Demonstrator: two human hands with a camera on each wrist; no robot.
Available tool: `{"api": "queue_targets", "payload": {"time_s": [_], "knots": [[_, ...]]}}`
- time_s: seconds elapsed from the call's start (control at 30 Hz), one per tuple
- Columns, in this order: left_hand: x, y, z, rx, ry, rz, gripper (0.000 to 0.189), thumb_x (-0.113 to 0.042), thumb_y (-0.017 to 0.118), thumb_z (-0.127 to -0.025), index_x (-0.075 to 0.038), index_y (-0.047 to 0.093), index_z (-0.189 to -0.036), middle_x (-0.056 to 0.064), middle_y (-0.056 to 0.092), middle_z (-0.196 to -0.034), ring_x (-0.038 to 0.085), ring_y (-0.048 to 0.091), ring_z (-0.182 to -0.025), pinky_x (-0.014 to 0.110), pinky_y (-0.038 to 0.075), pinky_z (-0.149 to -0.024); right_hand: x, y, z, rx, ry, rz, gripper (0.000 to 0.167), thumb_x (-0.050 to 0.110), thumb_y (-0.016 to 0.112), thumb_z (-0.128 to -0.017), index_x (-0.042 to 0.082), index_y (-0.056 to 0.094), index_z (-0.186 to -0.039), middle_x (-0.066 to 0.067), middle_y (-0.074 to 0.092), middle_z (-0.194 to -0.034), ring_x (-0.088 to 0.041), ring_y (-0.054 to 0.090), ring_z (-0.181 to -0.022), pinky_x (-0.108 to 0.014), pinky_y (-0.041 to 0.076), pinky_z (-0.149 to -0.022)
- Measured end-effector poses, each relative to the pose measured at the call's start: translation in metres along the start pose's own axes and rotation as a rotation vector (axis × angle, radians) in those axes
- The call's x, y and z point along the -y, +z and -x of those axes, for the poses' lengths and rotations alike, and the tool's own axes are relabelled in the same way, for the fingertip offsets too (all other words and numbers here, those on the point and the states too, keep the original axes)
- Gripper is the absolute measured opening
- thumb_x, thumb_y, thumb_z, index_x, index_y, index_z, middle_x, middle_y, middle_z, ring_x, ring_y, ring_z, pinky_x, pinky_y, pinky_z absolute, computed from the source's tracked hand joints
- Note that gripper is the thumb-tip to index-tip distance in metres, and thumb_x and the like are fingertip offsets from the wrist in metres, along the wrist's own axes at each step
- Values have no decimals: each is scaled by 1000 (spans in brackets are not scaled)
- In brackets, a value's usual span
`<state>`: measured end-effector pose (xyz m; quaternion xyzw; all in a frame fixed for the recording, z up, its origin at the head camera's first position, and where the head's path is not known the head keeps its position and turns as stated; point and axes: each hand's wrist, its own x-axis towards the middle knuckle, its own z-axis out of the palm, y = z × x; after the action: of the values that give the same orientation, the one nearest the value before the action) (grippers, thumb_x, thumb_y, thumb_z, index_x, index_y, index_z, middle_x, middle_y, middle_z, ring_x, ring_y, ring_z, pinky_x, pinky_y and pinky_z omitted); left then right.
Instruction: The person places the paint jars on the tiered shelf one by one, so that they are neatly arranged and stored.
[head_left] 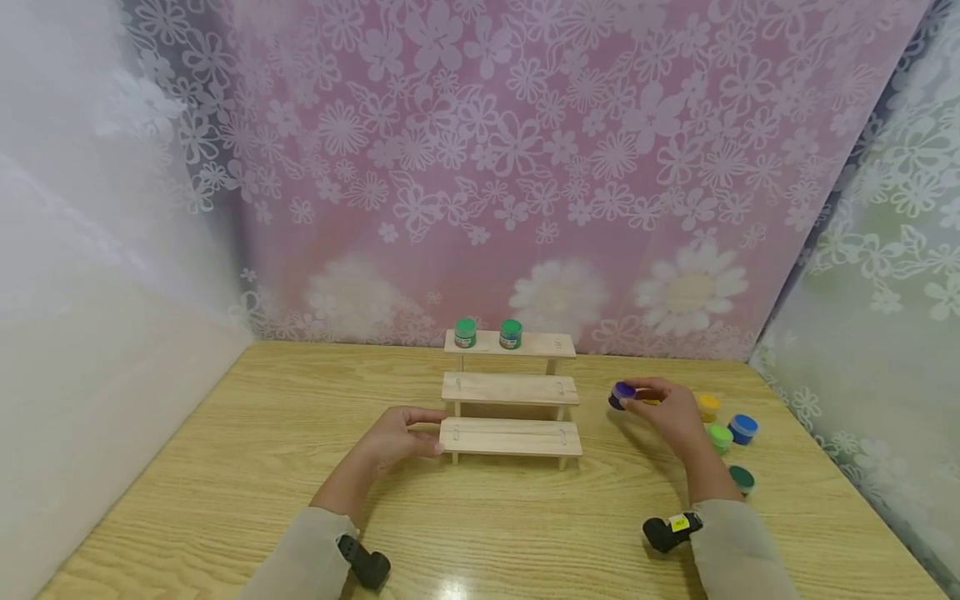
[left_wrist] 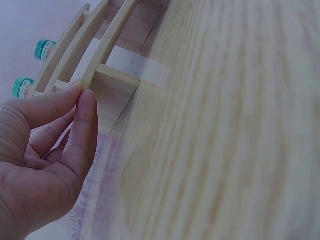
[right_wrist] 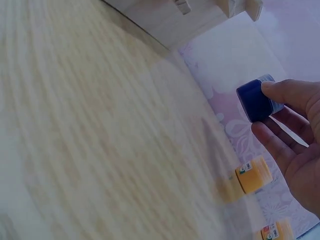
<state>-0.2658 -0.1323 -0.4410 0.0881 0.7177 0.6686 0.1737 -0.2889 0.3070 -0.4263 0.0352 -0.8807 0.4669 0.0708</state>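
A three-tier wooden stand [head_left: 510,388] is on the table, with two green-lidded paint jars [head_left: 465,333] on its top step. My left hand [head_left: 401,435] is at the left end of the lowest step; in the left wrist view, thumb and fingers pinch that board's corner [left_wrist: 89,80]. To the right of the stand, my right hand [head_left: 670,412] holds a small purple paint jar [head_left: 621,395] between thumb and fingers. The right wrist view shows this jar [right_wrist: 256,102] tilted and raised off the tabletop.
Right of my right hand stand a yellow jar [head_left: 708,407], a blue jar [head_left: 743,428], a light green jar [head_left: 720,437] and a dark green jar [head_left: 741,479]. Another yellow jar [head_left: 652,402] is partly hidden behind that hand. A flowered curtain [head_left: 495,167] hangs behind the table [head_left: 510,533].
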Motion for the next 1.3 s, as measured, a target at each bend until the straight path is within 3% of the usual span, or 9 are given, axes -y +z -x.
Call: {"api": "queue_targets", "payload": {"time_s": [0.3,0.63,0.83,0.9,1.07,1.3], "knots": [[-1,1,-1,-4,-1,-2,54,9,72,-82,5,55,-134,25,54,-134,31,66,-104,39,57,-81,20,-2,-5,-6,-32,5,51,37,73,-89,8,63,-130,-18,60,-124,-36,56,-113,-41,54,-86],[1,-1,-3,-8,-10,-3,53,7,72,-83,3,57,-134,23,55,-133,31,65,-106,39,57,-81,43,-1,-13,-5,-87,-28,50,37,73,-88,8,65,-128,-16,61,-124,-33,57,-111,-41,54,-88],[1,0,-2,-2,-8,4,53,8,72,-83,4,56,-134,23,56,-132,31,66,-104,39,56,-81,60,-3,-15,1,-62,-54,53,40,73,-88,10,64,-130,-18,61,-119,-39,60,-111,-29,52,-62],[1,0,-2,0,-8,4,53,8,72,-83,4,56,-134,23,57,-131,31,66,-104,39,57,-81,66,-4,-15,0,-70,-67,51,37,73,-88,10,64,-130,-18,60,-118,-40,60,-111,-30,51,-60],[1,-1,-2,10,-6,4,54,8,72,-83,4,56,-134,23,57,-131,31,66,-104,39,56,-81,79,-6,-18,-8,-114,-56,46,32,73,-89,9,65,-128,-18,62,-115,-36,62,-107,-29,55,-78],[1,0,-2,10,-4,1,53,8,71,-84,4,56,-134,24,56,-132,31,66,-105,39,56,-81,93,-2,-25,-8,-158,-76,45,25,76,-88,6,65,-127,-18,63,-112,-32,64,-101,-23,55,-76]]}}
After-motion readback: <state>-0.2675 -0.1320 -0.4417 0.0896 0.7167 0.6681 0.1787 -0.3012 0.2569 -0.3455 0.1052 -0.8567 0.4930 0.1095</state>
